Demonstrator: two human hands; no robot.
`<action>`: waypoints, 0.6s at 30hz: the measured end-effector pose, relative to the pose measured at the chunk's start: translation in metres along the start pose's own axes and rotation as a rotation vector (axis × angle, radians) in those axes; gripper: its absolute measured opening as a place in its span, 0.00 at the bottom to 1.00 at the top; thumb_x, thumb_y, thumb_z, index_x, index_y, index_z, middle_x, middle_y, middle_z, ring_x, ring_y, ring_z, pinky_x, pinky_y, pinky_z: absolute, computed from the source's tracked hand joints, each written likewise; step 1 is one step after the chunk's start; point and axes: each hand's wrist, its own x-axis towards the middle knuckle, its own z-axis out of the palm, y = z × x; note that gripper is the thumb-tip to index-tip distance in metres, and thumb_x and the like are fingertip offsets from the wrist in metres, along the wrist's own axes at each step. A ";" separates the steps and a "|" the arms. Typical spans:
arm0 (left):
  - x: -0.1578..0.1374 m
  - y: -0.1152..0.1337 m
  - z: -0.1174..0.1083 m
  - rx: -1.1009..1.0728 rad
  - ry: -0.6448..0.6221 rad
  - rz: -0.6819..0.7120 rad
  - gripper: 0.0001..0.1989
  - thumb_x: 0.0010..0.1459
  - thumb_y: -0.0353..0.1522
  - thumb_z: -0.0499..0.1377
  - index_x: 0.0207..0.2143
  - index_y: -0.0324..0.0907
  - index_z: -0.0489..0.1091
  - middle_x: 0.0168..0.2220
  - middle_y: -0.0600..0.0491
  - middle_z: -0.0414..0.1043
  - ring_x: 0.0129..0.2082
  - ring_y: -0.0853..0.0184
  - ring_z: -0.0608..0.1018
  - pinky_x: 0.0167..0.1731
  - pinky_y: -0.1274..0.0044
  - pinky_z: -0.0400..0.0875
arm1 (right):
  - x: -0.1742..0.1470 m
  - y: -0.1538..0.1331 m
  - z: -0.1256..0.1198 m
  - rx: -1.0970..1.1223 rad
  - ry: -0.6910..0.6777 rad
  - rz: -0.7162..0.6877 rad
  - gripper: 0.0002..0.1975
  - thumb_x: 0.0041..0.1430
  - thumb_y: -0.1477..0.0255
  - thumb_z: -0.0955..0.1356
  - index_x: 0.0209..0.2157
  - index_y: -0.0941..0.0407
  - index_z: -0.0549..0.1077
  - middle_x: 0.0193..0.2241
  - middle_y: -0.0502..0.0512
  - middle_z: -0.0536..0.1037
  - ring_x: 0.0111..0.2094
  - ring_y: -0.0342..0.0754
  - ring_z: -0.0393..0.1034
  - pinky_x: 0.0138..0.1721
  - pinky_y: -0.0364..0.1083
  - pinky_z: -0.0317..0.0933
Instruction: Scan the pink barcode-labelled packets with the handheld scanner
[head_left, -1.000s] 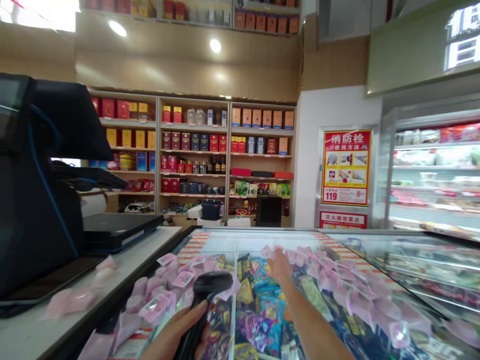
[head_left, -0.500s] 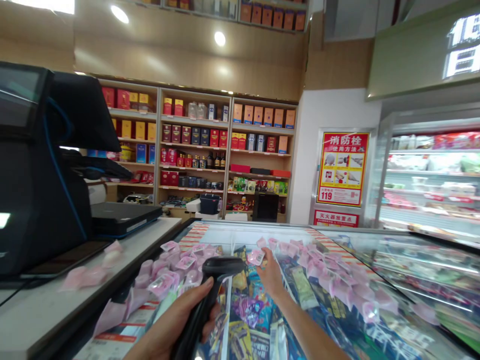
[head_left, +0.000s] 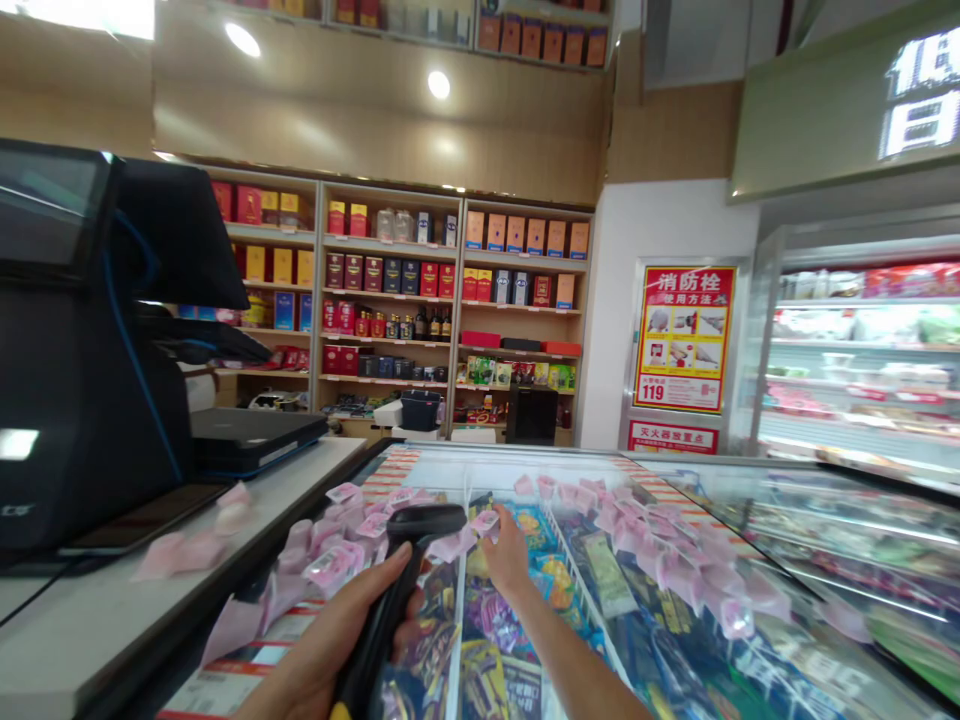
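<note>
My left hand (head_left: pixel 352 615) is wrapped round the handle of a black barcode scanner (head_left: pixel 425 520), its head pointing right. Just right of the scanner head, my right hand (head_left: pixel 510 558) pinches a small pink piece (head_left: pixel 484 521) that bears a white barcode label; its exact kind I cannot make out. More pink pieces (head_left: pixel 335 563), some labelled, lie heaped left of the scanner. A second spread of pink pieces (head_left: pixel 660 540) runs along the right. Both groups rest on the glass top of a chest freezer (head_left: pixel 517 462), with colourful packets (head_left: pixel 499 615) showing beneath.
At left, a black checkout terminal (head_left: pixel 67 370) stands on a white counter (head_left: pixel 97 630), with a few pink pieces (head_left: pixel 180 553) beside it. Shelves of boxes and bottles (head_left: pixel 390 272) line the back wall. A lit open fridge (head_left: pixel 862 370) stands at right.
My right hand has moved left and slightly down with its pink piece, closer to the scanner head. The scanner has shifted slightly left and up.
</note>
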 end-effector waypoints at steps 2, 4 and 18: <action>0.003 0.002 -0.008 -0.014 0.017 0.010 0.15 0.44 0.41 0.56 0.29 0.39 0.64 0.16 0.58 0.63 0.12 0.78 0.62 0.12 0.85 0.58 | 0.001 -0.002 0.012 0.030 -0.027 0.012 0.24 0.44 0.78 0.58 0.47 0.63 0.59 0.45 0.61 0.66 0.49 0.49 0.57 0.50 0.47 0.49; 0.005 0.005 -0.017 -0.031 0.030 0.011 0.16 0.44 0.41 0.56 0.31 0.39 0.64 0.17 0.57 0.64 0.13 0.78 0.63 0.13 0.85 0.59 | 0.002 -0.008 0.023 0.059 -0.035 0.032 0.23 0.49 0.73 0.57 0.48 0.63 0.58 0.47 0.62 0.64 0.51 0.50 0.53 0.50 0.49 0.48; 0.020 0.002 -0.027 -0.047 0.054 -0.041 0.14 0.43 0.42 0.56 0.25 0.39 0.64 0.18 0.56 0.65 0.14 0.76 0.64 0.15 0.82 0.61 | 0.025 -0.044 0.047 -0.029 -0.371 0.061 0.26 0.55 0.58 0.49 0.53 0.53 0.51 0.52 0.59 0.58 0.53 0.54 0.48 0.48 0.61 0.43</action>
